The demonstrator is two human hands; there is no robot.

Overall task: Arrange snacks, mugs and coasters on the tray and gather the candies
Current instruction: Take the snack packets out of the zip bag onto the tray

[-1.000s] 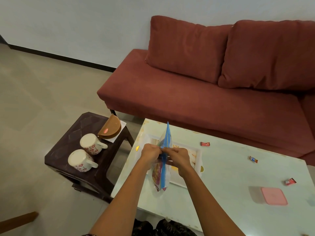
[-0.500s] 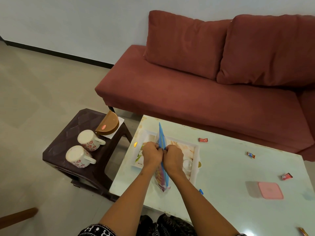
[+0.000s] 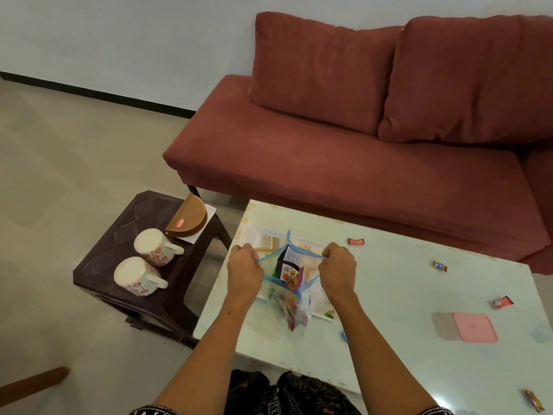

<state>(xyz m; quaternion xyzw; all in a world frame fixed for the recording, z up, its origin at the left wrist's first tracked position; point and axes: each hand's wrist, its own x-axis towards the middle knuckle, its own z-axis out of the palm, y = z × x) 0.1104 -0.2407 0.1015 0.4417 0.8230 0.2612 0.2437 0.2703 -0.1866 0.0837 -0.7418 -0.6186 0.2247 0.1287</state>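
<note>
Since half a second ago the hands have drawn apart, opening the bag [image 3: 287, 283]. Left hand [image 3: 243, 270] and right hand [image 3: 338, 268] each pinch a rim; the bag hangs between them above the tray [image 3: 263, 241], mouth upward, snacks [image 3: 288, 269] equally near both.

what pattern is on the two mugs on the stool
Red flowers on the white ceramic mugs, seen in the head view.
</note>
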